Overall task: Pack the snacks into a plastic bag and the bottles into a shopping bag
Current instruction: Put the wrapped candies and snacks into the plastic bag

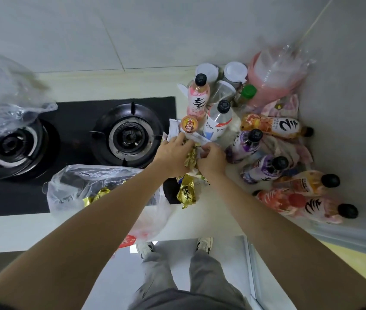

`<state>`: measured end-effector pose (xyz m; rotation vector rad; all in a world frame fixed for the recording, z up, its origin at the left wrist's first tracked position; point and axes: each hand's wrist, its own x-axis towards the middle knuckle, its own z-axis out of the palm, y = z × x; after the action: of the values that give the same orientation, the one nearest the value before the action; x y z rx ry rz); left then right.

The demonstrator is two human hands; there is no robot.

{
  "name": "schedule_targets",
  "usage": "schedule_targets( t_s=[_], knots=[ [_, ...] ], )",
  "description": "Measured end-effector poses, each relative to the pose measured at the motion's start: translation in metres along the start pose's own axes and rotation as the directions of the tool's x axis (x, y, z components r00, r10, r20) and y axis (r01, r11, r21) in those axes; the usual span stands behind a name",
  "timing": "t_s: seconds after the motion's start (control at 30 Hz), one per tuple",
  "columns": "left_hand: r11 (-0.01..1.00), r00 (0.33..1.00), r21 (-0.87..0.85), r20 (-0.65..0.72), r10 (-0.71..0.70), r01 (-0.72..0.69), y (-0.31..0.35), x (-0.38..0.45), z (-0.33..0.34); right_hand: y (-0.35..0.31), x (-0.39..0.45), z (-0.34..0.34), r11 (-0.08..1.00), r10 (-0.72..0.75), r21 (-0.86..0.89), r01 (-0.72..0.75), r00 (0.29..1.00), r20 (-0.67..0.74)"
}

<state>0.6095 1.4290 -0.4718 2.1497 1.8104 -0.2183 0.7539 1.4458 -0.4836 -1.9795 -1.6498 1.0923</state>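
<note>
Both my hands meet over a pile of snacks at the counter's middle. My left hand [173, 154] and my right hand [212, 159] together grip gold-wrapped snacks [191, 154] and white packets [196, 138]. Another gold snack [187, 193] lies just below them. A clear plastic bag [101, 189] lies open at the front left with gold snacks inside. Several bottles stand or lie to the right: a pink one [197, 97], a clear one [219, 120], purple ones [245, 144], orange ones [271, 126]. A small round orange cup snack [189, 124] sits behind my hands.
A black two-burner gas stove [76, 139] fills the left of the counter. A crumpled clear bag [5, 95] sits at the far left. Jars with white lids [234, 71] and a pink bag [273, 79] stand in the back right corner by the wall.
</note>
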Motion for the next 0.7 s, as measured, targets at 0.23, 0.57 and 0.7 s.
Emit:
schedule_targets(
  t_s=[0.23,0.57,0.7],
  knots=[
    [0.999,1.000,0.016,0.003,0.030,-0.030,-0.005,-0.016,0.004,0.020,-0.017,-0.011,1.000,0.014,0.016,-0.013,1.000,-0.024],
    [1.000,0.995,-0.029,-0.099,0.001,-0.004,0.008,-0.039,0.017,0.025,-0.038,-0.024,0.999,-0.022,-0.025,0.021,0.999,-0.036],
    [0.991,0.968,-0.129,-0.253,0.006,-0.040,0.011,-0.059,-0.002,0.024,-0.053,-0.034,0.964,-0.245,-0.139,0.227,0.962,-0.124]
  ],
)
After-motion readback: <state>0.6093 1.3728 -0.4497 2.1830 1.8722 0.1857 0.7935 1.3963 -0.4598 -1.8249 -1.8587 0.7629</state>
